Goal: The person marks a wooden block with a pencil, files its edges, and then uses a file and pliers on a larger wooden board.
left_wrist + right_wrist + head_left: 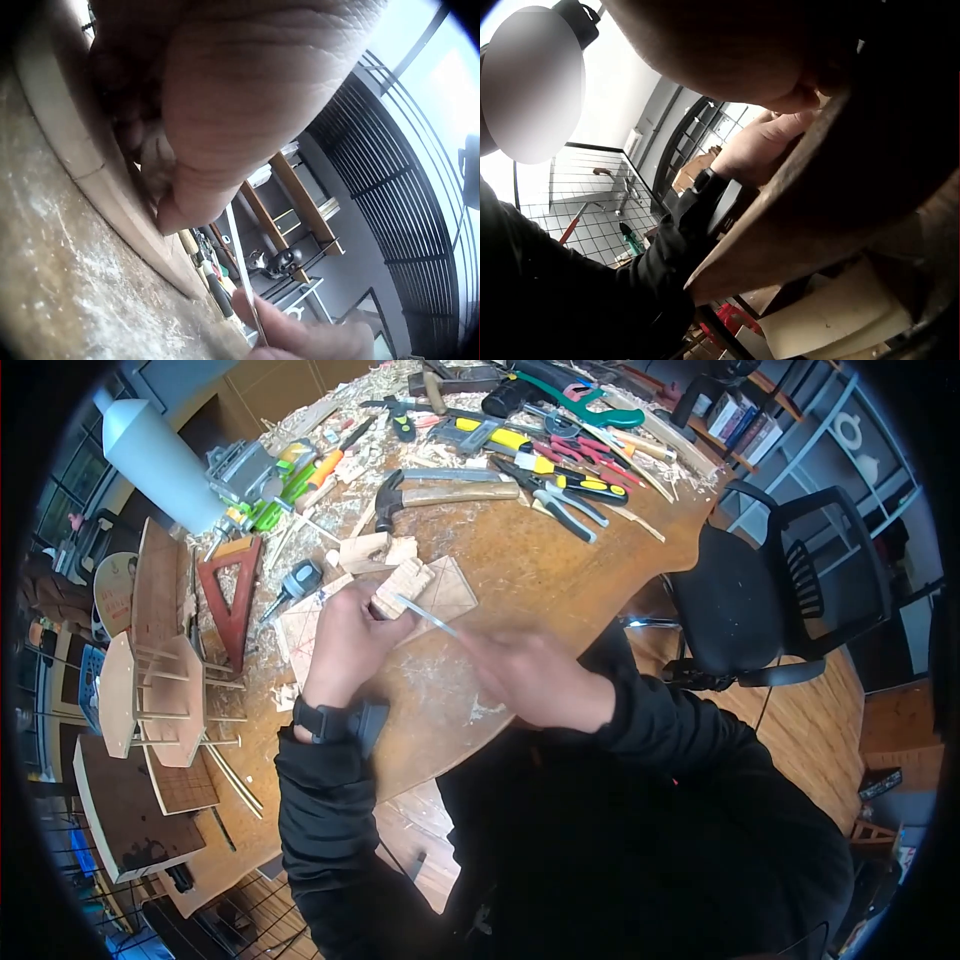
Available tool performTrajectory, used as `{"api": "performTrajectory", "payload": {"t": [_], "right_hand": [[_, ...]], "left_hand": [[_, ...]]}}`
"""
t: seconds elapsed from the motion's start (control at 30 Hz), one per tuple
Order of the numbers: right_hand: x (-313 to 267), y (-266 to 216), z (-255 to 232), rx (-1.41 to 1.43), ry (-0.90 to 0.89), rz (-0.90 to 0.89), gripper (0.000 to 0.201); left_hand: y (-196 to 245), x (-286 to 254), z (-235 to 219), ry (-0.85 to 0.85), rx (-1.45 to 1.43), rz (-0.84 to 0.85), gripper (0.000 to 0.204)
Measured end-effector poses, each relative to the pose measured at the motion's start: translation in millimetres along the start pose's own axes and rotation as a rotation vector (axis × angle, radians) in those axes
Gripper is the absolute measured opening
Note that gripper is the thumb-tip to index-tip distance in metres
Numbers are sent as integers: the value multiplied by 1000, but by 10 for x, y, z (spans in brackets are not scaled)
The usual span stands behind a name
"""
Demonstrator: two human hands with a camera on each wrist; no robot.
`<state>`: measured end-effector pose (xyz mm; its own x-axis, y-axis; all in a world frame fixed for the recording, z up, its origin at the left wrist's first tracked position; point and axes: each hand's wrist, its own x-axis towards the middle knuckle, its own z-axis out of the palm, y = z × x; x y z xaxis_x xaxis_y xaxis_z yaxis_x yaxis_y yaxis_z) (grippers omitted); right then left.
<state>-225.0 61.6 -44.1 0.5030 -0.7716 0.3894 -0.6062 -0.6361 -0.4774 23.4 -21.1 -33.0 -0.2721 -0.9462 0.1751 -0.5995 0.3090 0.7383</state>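
My left hand (352, 635) grips a small pale wood block (402, 588) over flat square wood pieces (447, 588) marked with red lines. A thin metal tool (428, 615) runs from my right hand (530, 678) to the block, its tip touching or very near it. The fingers of my right hand curl round the tool's near end and look blurred. In the left wrist view the thin blade (240, 262) rises out of the right fingers, while my left hand (240, 97) hides most of the block.
Beyond the hands lie a hammer (455, 493), pliers (570, 510), files and wood shavings. A red triangle frame (228, 600) and a small screwdriver (297, 582) lie to the left, beside a wooden shelf model (165, 700). A black chair (740, 600) stands at the right.
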Motion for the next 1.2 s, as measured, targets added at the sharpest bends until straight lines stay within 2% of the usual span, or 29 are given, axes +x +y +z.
{"api": "performTrajectory", "payload": {"t": [0.13,0.23,0.27,0.3,0.37,0.43,0.5,0.6,0.8,0.93,1.03,1.13,1.2], "right_hand": [[-433,-78,-280,142,114,-39,38],[-766,-7,-408,87,298,45,37],[-859,26,-450,93,307,89,37],[-955,56,-472,100,321,135,38],[-1150,136,-415,110,409,154,37],[-1308,154,-383,170,425,137,38],[-1436,165,-350,182,463,156,37],[-1581,197,-304,207,374,240,36],[-1643,223,-277,248,351,245,35],[-1631,235,-246,270,357,221,35],[-1625,217,-239,317,292,252,35],[-1602,236,-182,323,297,227,35],[-1580,240,-161,297,365,131,35]], "left_hand": [[-27,9,35,-5,-89,12,43],[130,5,-19,-15,12,-6,51],[-43,29,27,-2,20,41,54],[-36,32,25,-23,34,77,54],[50,37,-2,-39,71,-10,50],[94,26,18,-46,-49,15,46],[122,30,-5,-91,11,30,42],[91,32,28,-62,-37,1,40],[94,14,70,-43,-111,-14,39],[111,-4,55,-35,-50,20,39],[122,-14,71,-42,-104,-38,40],[55,3,95,-16,-153,-37,40],[27,4,114,4,-137,-25,41]]}}
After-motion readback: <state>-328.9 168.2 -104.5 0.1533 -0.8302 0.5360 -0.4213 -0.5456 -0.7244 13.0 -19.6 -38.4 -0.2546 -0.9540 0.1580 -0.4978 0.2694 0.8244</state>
